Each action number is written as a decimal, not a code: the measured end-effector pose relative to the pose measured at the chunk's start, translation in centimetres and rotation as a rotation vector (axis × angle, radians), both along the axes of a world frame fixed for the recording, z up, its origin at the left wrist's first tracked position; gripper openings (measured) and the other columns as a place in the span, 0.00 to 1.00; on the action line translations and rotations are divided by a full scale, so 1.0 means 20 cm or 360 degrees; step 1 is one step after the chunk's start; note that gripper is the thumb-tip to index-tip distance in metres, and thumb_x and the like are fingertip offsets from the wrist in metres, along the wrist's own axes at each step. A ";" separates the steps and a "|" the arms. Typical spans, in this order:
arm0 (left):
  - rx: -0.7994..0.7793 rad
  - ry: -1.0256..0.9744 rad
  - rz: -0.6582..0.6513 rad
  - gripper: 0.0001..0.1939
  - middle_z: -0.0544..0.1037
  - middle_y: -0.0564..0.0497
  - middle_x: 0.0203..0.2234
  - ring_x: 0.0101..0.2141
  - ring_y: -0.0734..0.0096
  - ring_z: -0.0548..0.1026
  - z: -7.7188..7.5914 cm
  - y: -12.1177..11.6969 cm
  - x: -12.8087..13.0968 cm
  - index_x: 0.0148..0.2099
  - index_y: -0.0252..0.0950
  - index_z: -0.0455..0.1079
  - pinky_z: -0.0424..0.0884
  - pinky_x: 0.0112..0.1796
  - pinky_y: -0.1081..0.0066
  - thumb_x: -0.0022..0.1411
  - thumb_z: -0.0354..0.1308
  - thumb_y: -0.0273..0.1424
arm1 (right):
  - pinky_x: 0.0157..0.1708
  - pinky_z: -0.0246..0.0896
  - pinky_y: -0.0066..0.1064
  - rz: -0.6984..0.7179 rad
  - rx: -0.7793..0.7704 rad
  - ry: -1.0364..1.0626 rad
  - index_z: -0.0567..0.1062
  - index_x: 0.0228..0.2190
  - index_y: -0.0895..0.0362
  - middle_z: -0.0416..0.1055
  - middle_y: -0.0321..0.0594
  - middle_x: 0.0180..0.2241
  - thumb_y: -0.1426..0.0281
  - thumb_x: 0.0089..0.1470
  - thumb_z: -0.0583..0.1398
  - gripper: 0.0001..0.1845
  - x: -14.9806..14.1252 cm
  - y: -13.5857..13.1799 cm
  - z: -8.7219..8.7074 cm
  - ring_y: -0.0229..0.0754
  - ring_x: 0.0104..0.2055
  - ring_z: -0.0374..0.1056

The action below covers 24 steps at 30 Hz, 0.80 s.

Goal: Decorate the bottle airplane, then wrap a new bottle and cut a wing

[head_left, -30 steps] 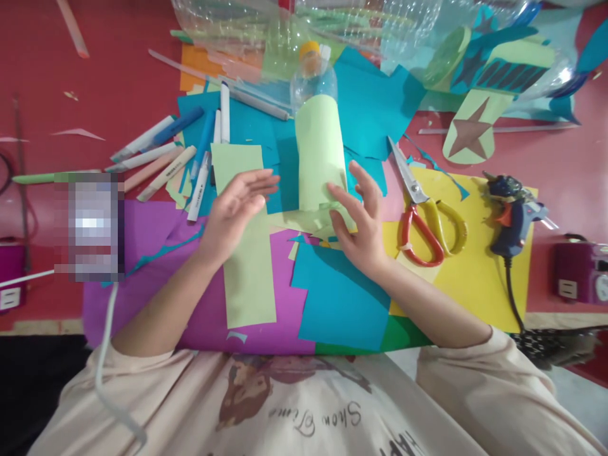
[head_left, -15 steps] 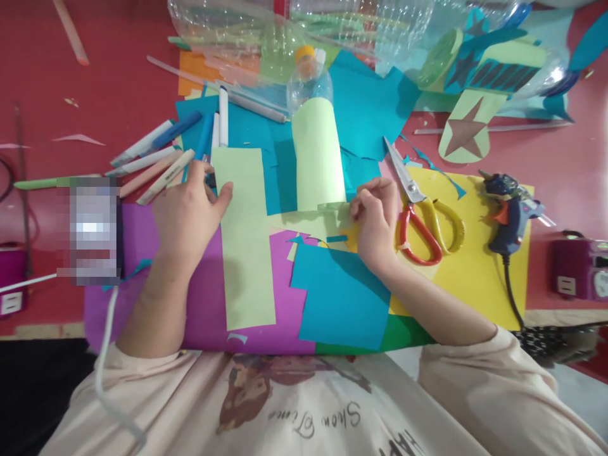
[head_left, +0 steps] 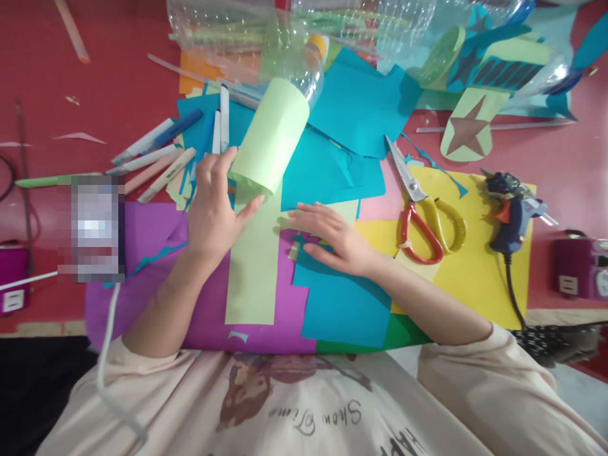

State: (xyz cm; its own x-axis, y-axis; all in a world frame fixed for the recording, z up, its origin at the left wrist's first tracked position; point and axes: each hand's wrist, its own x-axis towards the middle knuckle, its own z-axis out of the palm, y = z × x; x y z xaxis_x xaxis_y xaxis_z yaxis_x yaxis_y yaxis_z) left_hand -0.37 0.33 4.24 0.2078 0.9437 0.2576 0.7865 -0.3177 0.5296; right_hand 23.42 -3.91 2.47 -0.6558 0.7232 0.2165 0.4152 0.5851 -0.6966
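A plastic bottle with an orange cap [head_left: 317,45] lies tilted, its body wrapped in pale green paper [head_left: 273,136]. Its lower end rests over a pale green paper strip [head_left: 251,278]. My left hand [head_left: 213,209] is open at that end, fingertips by the wrap's left edge and thumb just below it; whether they touch it I cannot tell. To the right, my right hand [head_left: 337,240] is open with fingers stretched toward the strip, above a piece of blue paper [head_left: 344,310]. Nothing shows in its fingers.
Scissors [head_left: 413,196] with red and yellow handles lie on yellow paper [head_left: 475,278], left of a glue gun [head_left: 508,221]. Several markers [head_left: 166,174] lie at the left, near a blurred-out device [head_left: 95,228]. A decorated bottle piece [head_left: 494,69] and clear bottles [head_left: 218,25] are at the back.
The wrapped bottle has moved left and tilted, its lower end now over the strip. My right hand has moved left and its fingers have straightened. My left hand has shifted right.
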 end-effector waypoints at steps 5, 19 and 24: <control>-0.0054 -0.0141 0.0112 0.27 0.61 0.45 0.58 0.57 0.51 0.64 0.00 0.04 -0.05 0.63 0.44 0.54 0.65 0.53 0.54 0.64 0.54 0.41 | 0.65 0.48 0.47 0.0384 0.0261 -0.0371 0.62 0.60 0.54 0.59 0.43 0.63 0.58 0.64 0.46 0.27 -0.04 -0.05 0.02 0.44 0.67 0.51; -0.0170 0.0082 -0.0752 0.20 0.71 0.45 0.56 0.52 0.55 0.72 0.02 -0.06 0.06 0.59 0.40 0.64 0.67 0.50 0.60 0.67 0.44 0.36 | 0.61 0.58 0.44 0.0233 0.0617 -0.0413 0.74 0.50 0.56 0.75 0.43 0.50 0.57 0.64 0.47 0.25 -0.07 -0.08 -0.01 0.45 0.56 0.67; -0.0009 0.0096 -0.0308 0.20 0.71 0.46 0.56 0.49 0.61 0.74 0.01 -0.03 0.02 0.60 0.40 0.61 0.66 0.52 0.63 0.68 0.44 0.34 | 0.62 0.57 0.44 0.0339 0.0527 -0.0305 0.74 0.48 0.58 0.71 0.44 0.54 0.60 0.64 0.48 0.22 -0.07 -0.08 0.00 0.47 0.61 0.61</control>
State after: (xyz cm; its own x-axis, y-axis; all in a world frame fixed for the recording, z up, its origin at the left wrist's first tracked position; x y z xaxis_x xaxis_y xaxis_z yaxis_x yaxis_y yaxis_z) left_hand -0.05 -0.19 4.42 0.4001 0.8861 0.2340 0.7414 -0.4630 0.4857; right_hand 22.05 -5.48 2.46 -0.8339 0.4793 0.2737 0.3645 0.8505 -0.3792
